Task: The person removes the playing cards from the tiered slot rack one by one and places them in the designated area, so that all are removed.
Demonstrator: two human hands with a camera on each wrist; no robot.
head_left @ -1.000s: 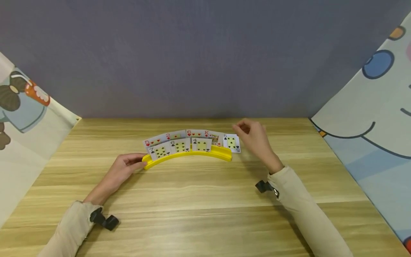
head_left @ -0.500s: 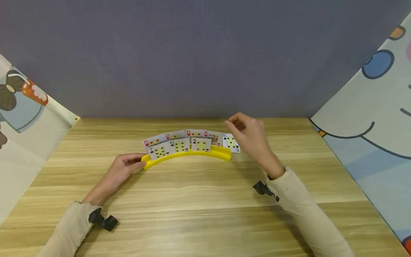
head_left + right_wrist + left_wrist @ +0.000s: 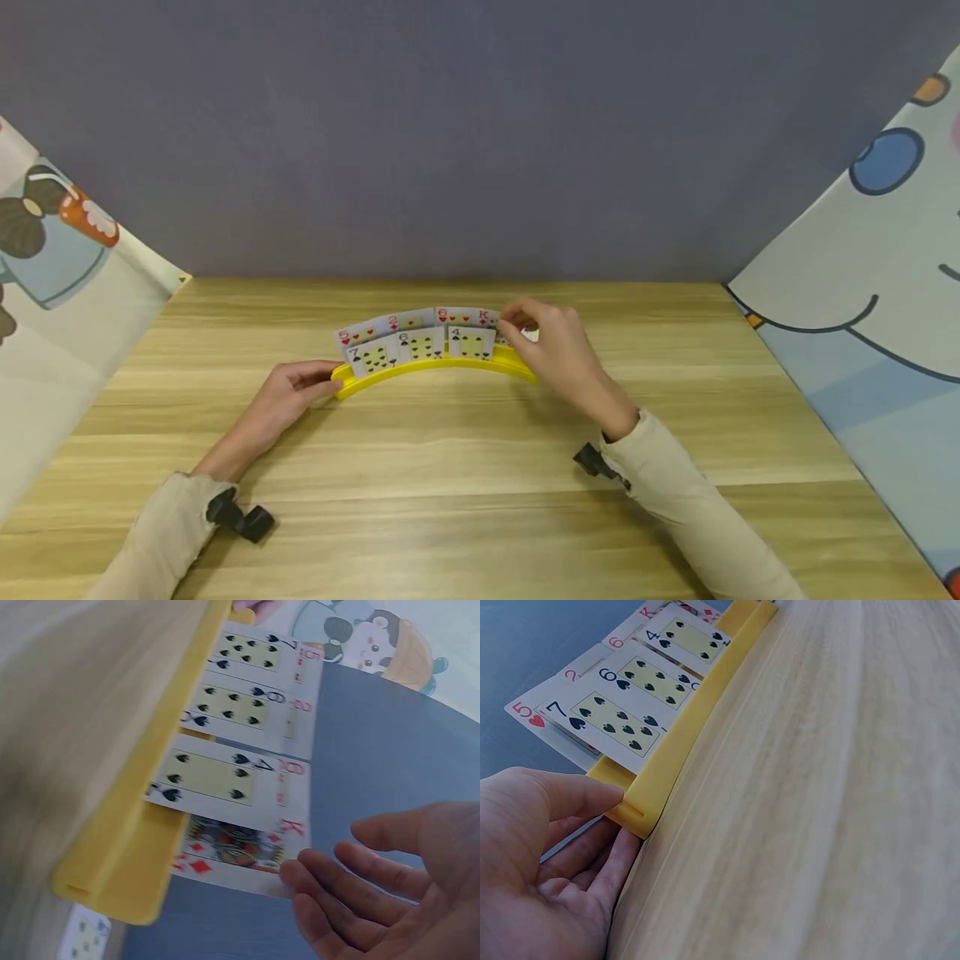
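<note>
A curved yellow card holder [image 3: 513, 362] stands on the table, and my left hand [image 3: 277, 408] pinches its left end between thumb and fingers. Its front row bears the seven of spades [image 3: 373, 359], six of spades [image 3: 422, 345] and four of spades [image 3: 471, 343]. Behind them stand the five of hearts [image 3: 526, 714], two of diamonds [image 3: 408, 322], six of hearts [image 3: 457, 317] and king of diamonds [image 3: 236, 846]. My right hand [image 3: 558, 350] is at the king's outer edge, thumb and fingers apart, fingertips right by the card. The five of spades [image 3: 84, 934] lies mostly hidden behind this hand.
The wooden table [image 3: 420, 492] runs back to a grey-blue wall [image 3: 450, 150]. Cartoon-printed panels flank it on the left [image 3: 60, 225] and right [image 3: 862, 250]. A black wrist mount [image 3: 240, 515] sits on the left sleeve, another mount [image 3: 596, 462] on the right.
My right hand has moved left, from beside the five of spades to the king of diamonds, covering most of the five. My left hand stays at the holder's end.
</note>
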